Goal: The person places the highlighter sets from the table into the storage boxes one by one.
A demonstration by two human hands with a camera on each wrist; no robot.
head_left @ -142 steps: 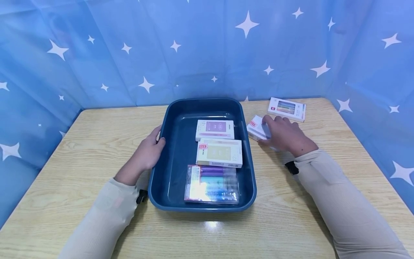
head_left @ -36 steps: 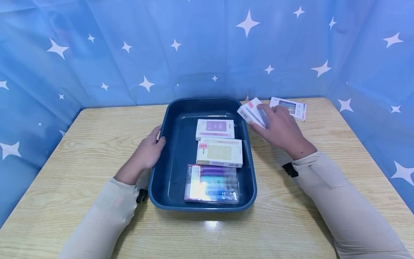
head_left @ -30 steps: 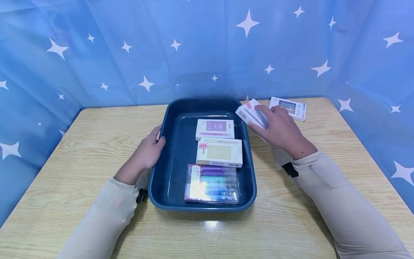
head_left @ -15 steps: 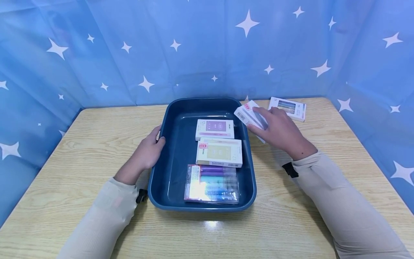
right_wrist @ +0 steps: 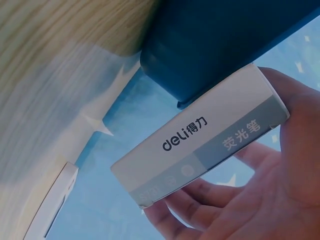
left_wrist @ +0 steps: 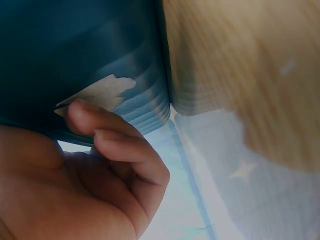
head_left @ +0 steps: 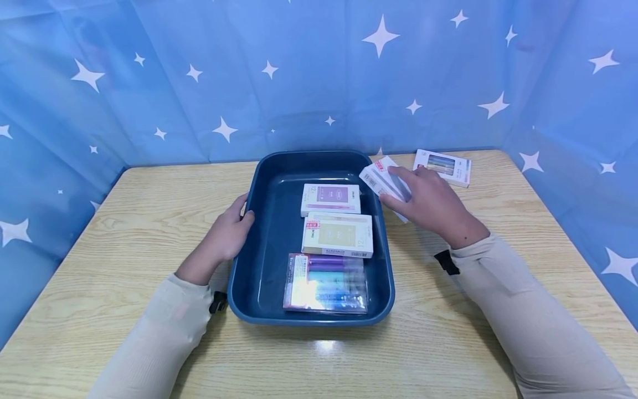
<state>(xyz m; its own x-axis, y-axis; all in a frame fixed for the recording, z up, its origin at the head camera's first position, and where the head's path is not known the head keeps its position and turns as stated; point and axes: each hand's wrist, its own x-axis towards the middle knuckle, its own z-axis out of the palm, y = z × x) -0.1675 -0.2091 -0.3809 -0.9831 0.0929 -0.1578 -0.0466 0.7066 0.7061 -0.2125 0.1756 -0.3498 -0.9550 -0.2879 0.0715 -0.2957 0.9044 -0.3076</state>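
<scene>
1. right grip clamped on white box, thumb one side, fingers the other; box tilted, up at the tray's right rim. contact with rim: can't tell.
2. left grip pinches tray's left wall, thumb over the edge.
3. snag risk: box carried too low could catch the rim and twist loose.
4. tray could skid on surface if bumped while left hold is slack.
5. purple-label box sits near that rim; a dropped box could knock it.
</scene>
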